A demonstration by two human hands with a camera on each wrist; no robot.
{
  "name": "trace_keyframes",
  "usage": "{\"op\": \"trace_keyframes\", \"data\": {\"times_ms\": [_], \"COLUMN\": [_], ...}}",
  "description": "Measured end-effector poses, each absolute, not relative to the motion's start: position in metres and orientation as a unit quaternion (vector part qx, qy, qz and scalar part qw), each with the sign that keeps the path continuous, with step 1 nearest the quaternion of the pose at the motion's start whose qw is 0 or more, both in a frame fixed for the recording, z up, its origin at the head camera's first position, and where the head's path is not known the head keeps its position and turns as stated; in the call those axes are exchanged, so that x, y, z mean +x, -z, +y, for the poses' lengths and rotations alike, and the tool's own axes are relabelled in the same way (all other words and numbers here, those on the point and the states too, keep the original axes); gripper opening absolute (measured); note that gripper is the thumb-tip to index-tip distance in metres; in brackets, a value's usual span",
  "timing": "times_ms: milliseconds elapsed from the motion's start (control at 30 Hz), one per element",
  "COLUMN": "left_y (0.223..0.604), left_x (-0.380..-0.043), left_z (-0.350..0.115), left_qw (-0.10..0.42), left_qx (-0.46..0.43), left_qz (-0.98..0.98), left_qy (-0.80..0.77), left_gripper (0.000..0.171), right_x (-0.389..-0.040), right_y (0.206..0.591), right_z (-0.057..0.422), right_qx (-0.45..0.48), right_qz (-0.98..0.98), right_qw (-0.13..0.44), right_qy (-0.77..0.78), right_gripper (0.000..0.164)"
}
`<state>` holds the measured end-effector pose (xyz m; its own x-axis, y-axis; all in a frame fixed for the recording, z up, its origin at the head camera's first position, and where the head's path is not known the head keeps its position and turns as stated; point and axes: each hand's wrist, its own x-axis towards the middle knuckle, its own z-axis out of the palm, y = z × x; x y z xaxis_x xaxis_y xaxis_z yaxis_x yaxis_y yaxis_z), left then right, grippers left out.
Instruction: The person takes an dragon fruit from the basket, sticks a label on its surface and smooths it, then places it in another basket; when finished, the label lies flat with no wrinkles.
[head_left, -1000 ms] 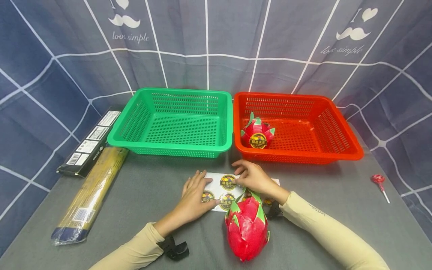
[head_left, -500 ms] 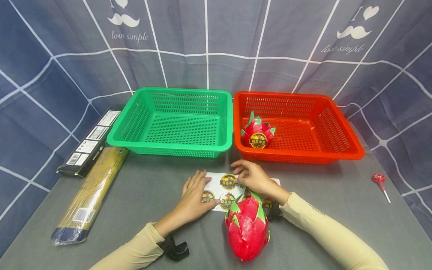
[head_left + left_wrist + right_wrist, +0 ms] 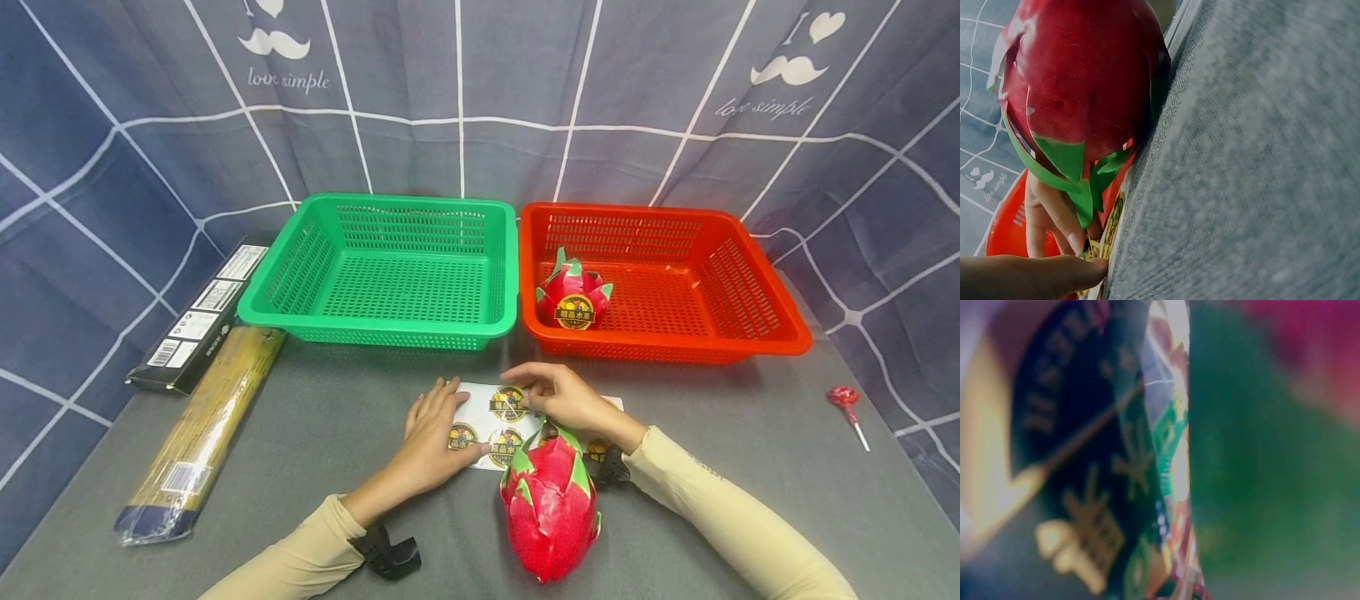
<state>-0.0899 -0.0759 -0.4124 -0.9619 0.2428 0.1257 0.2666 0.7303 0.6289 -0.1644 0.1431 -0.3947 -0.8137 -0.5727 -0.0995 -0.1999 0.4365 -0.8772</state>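
Note:
A white sheet of round black-and-gold stickers (image 3: pixel 480 406) lies flat on the grey cloth. Resting on its left side, my left hand (image 3: pixel 437 433) has its fingers spread. My right hand (image 3: pixel 567 402) pinches the edge of the upper sticker (image 3: pixel 507 405) between thumb and fingers. In the left wrist view that edge looks slightly raised beneath the right fingertips (image 3: pixel 1076 242). Just in front of the sheet is a red dragon fruit (image 3: pixel 550 508) with green leaf tips, covering part of it. Blurred sticker print and green leaf fill the right wrist view.
Behind the hands stand a green basket (image 3: pixel 378 329) and a red basket (image 3: pixel 675 343). A stickered dragon fruit (image 3: pixel 574 287) sits in the red one. At left lie a black box (image 3: pixel 198 321) and a yellow packet (image 3: pixel 202 433); a lollipop (image 3: pixel 846 402) lies far right.
The right hand's fingers have shifted slightly, the index finger stretching further left over the sticker. The left hand, the sheet and the dragon fruit stay in place.

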Motion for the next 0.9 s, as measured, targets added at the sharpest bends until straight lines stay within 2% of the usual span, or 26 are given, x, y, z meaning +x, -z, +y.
{"op": "trace_keyframes", "data": {"times_ms": [567, 900], "left_y": [0.412, 0.4113], "left_x": [-0.0901, -0.0897], "left_z": [-0.0759, -0.0758], "left_qw": [0.015, 0.012], "left_qx": [-0.134, -0.133], "left_qz": [-0.932, -0.931], "left_qy": [0.338, 0.341], "left_gripper": [0.066, 0.066], "right_x": [-0.1649, -0.1656], "right_y": [0.3965, 0.3994], "right_z": [0.1459, 0.1471], "right_qx": [-0.276, -0.283], "right_qz": [0.841, 0.837], "right_qw": [0.204, 0.17], "right_qy": [0.419, 0.437], "right_gripper": [0.031, 0.028]}}
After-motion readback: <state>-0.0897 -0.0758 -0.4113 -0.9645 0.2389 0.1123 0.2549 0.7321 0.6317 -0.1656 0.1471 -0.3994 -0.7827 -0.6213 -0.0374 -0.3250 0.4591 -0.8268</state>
